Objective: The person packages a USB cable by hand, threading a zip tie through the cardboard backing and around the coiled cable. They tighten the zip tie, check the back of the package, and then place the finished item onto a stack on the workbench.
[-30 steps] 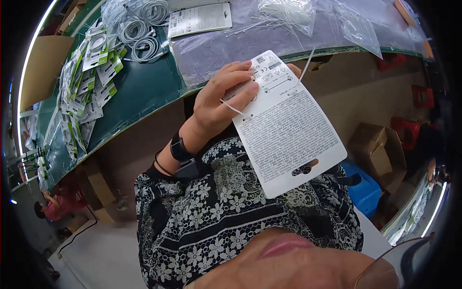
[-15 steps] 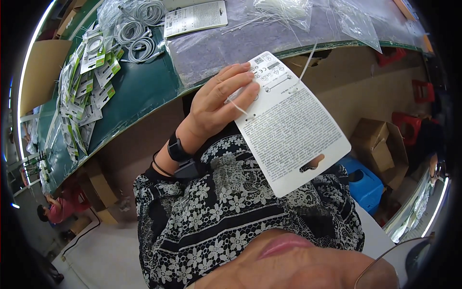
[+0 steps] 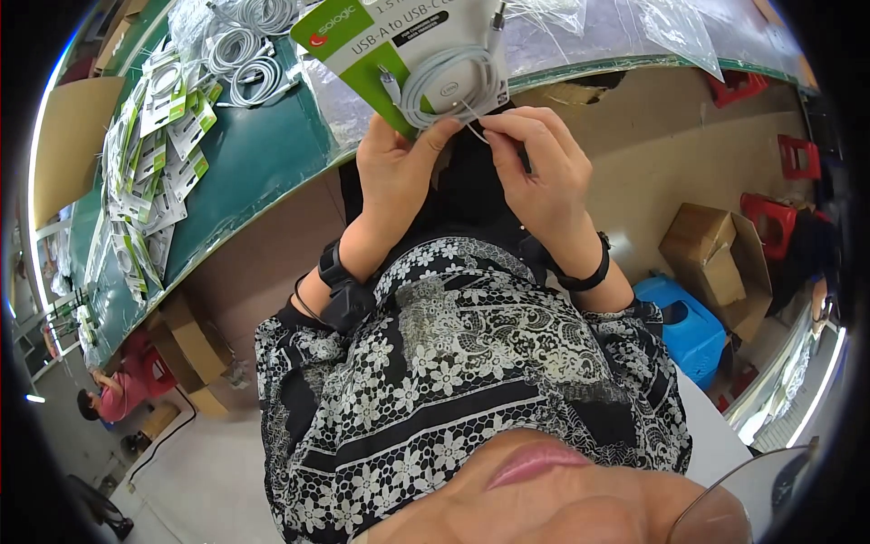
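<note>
My left hand (image 3: 395, 172) grips the lower edge of a green and white packaging card (image 3: 361, 68), its thumb in front and its other fingers behind. Coiled on the card's front is a white cable (image 3: 415, 89) with metal plugs at both ends. A thin white cable tie (image 3: 473, 112) crosses the lower part of the coil. My right hand (image 3: 546, 168) pinches this tie between thumb and forefinger, just right of the left thumb. The card's top runs out of the picture.
Carded cables (image 3: 154, 159) lie piled on the green table (image 3: 263, 150) at left. Loose coiled cables (image 3: 258, 77) sit behind them. Clear plastic bags (image 3: 675, 36) lie at the back right. A blue stool (image 3: 681, 331), a cardboard box (image 3: 711, 263) and red stools (image 3: 797, 156) stand on the right.
The card has turned from its printed back to its front and moved up and left over the table. My right hand, not visible before, now shows holding the tie.
</note>
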{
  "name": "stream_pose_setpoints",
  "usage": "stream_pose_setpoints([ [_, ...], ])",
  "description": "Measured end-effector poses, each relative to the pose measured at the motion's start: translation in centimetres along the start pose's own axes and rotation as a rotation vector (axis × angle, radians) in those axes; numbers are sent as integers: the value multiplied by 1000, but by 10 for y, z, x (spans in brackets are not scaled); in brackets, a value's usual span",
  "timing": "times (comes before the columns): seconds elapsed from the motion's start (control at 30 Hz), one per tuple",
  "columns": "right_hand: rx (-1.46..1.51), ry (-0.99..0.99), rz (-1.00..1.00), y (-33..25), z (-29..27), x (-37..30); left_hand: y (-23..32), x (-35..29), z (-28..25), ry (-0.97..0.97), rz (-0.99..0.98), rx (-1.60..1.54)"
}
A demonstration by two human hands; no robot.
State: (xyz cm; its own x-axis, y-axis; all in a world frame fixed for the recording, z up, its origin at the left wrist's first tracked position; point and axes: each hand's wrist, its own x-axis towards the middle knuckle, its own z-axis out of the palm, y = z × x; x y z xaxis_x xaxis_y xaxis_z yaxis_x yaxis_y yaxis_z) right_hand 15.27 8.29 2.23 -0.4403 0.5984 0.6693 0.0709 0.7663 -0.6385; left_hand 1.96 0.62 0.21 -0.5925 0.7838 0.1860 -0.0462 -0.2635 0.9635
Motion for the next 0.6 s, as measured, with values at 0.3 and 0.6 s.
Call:
stream_pose_setpoints([
  [0.3, -76, -54, 7, -6, 0, 3, -10, 0, -9, -21, 227, 286],
  [0.6, -69, -52, 12, -3, 7, 1, -10, 2, -8, -43, 506, 423],
])
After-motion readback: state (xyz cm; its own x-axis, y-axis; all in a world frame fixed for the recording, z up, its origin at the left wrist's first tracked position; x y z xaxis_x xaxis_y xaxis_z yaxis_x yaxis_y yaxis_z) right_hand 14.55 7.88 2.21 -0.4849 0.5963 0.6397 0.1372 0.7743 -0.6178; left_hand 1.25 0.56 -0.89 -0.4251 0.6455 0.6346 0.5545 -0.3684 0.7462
